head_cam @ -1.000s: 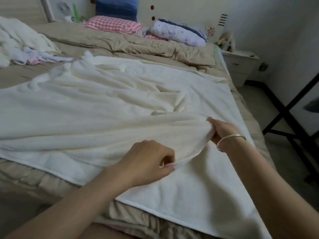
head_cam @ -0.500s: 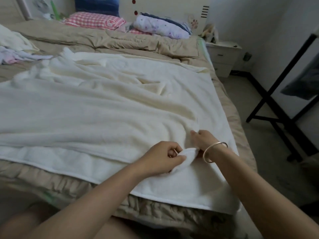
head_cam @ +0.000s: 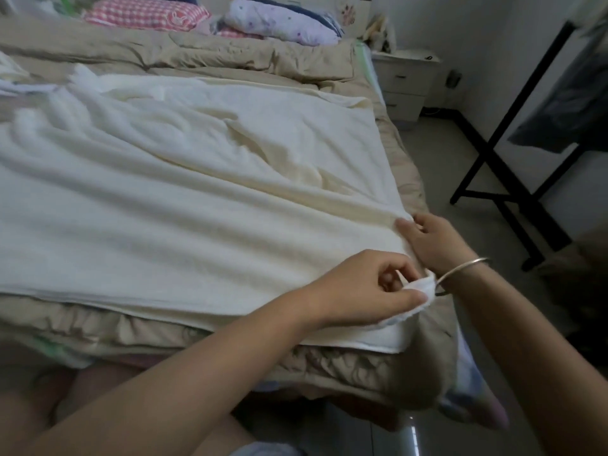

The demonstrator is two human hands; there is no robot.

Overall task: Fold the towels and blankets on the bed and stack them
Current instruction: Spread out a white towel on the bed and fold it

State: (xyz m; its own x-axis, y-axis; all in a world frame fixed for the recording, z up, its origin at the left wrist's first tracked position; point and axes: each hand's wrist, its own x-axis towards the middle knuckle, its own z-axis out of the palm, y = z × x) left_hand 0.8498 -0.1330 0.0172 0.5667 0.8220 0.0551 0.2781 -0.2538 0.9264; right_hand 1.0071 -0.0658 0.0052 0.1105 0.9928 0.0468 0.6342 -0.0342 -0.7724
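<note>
A large cream-white blanket (head_cam: 184,199) lies spread and doubled over across the bed, wrinkled toward the far left. My left hand (head_cam: 362,287) pinches a corner of the blanket between thumb and fingers near the bed's front right corner. Just beyond it, my right hand (head_cam: 431,241), with a silver bangle on the wrist, holds the blanket's right edge with curled fingers. A pile of other white and pale cloths (head_cam: 16,77) shows at the far left edge.
A beige quilt (head_cam: 204,57) covers the bed under the blanket. Pillows (head_cam: 144,13) lie at the headboard. A white nightstand (head_cam: 408,80) stands past the bed's right side. A black metal rack (head_cam: 513,172) with a dark cloth stands on the floor at right.
Both hands have moved right along the blanket's folded layer to the bed's right corner, drawing the top layer over. The view has shifted right.
</note>
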